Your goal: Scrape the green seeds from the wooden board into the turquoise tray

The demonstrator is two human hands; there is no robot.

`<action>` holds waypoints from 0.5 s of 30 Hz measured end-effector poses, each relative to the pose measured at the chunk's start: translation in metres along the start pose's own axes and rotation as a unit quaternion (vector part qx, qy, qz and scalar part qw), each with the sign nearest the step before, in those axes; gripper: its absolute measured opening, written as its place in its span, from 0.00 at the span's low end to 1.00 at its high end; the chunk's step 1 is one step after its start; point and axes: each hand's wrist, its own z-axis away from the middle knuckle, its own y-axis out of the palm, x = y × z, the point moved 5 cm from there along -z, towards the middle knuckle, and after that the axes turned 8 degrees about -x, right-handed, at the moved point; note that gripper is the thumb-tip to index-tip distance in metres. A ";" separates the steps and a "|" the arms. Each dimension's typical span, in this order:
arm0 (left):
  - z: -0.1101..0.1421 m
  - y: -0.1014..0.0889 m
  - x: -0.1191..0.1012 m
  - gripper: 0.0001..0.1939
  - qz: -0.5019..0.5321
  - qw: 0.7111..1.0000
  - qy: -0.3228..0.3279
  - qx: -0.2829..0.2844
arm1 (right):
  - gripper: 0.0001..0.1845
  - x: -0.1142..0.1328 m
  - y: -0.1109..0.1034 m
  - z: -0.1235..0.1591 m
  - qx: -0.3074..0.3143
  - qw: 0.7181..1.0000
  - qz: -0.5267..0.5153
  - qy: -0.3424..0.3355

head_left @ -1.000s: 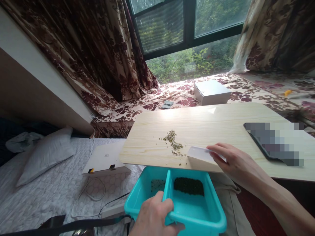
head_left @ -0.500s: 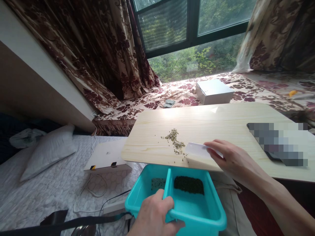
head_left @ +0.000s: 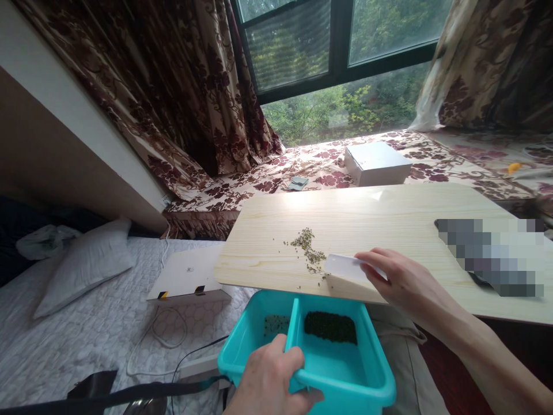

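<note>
My left hand (head_left: 274,374) is closed round the near rim and divider of a turquoise two-compartment bin (head_left: 384,374). Dark green granules (head_left: 330,327) lie along the far side of its right compartment; a thin scatter of small bits (head_left: 276,324) is in the left one. My right hand (head_left: 389,274) pinches a flat white scraper-like piece (head_left: 343,265), its edge standing on the wooden tabletop (head_left: 259,225). Just left of that edge lies a loose trail of small greenish-brown granules (head_left: 309,246), a few of them near the table's front edge.
A white box (head_left: 188,274) sits on the quilted bed left of the table. At the right of the tabletop lies a dark flat item (head_left: 479,253), partly blurred out. A silver-white box (head_left: 378,161) rests on the window ledge behind. Cables (head_left: 158,340) trail across the bed.
The right hand and the white piece have shifted very slightly left. A few granules near the table's front edge have moved a little. My left hand keeps its grip on the bin.
</note>
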 end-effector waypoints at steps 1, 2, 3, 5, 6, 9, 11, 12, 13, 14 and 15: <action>0.000 0.000 0.000 0.12 0.002 1.000 -0.001 0.003 | 0.16 0.001 0.000 0.000 0.004 1.000 -0.004 -0.002; -0.001 0.000 0.000 0.13 0.002 1.000 -0.003 0.005 | 0.16 0.002 0.000 0.000 0.007 1.000 -0.009 -0.006; -0.001 0.000 0.000 0.13 0.000 1.000 -0.005 0.006 | 0.16 0.003 -0.001 0.000 0.008 1.000 -0.015 -0.010; -0.002 0.001 0.001 0.13 -0.011 1.000 -0.009 0.008 | 0.17 0.005 -0.002 -0.002 0.002 1.000 -0.023 -0.015; -0.003 0.001 0.001 0.14 -0.017 1.000 -0.010 0.008 | 0.17 0.005 -0.002 -0.002 -0.003 1.000 -0.024 -0.014; -0.006 0.004 0.003 0.14 -0.020 1.000 -0.003 0.005 | 0.17 0.005 -0.002 -0.004 -0.010 1.000 -0.023 -0.013; -0.007 0.006 0.004 0.14 -0.016 1.000 -0.002 0.005 | 0.16 0.005 0.000 -0.004 -0.001 1.000 -0.022 -0.016; -0.007 0.006 0.005 0.14 -0.015 1.000 -0.003 0.005 | 0.16 0.005 0.000 -0.003 0.005 1.000 -0.021 -0.018; -0.007 0.006 0.005 0.14 -0.015 1.000 -0.005 0.006 | 0.16 0.006 0.000 -0.002 0.010 1.000 -0.022 -0.019; -0.007 0.006 0.005 0.14 -0.015 1.000 -0.007 0.007 | 0.16 0.006 0.000 -0.001 0.014 0.999 -0.022 -0.020; -0.006 0.005 0.004 0.14 -0.014 1.000 -0.008 0.009 | 0.16 0.006 -0.001 0.000 0.015 0.999 -0.022 -0.021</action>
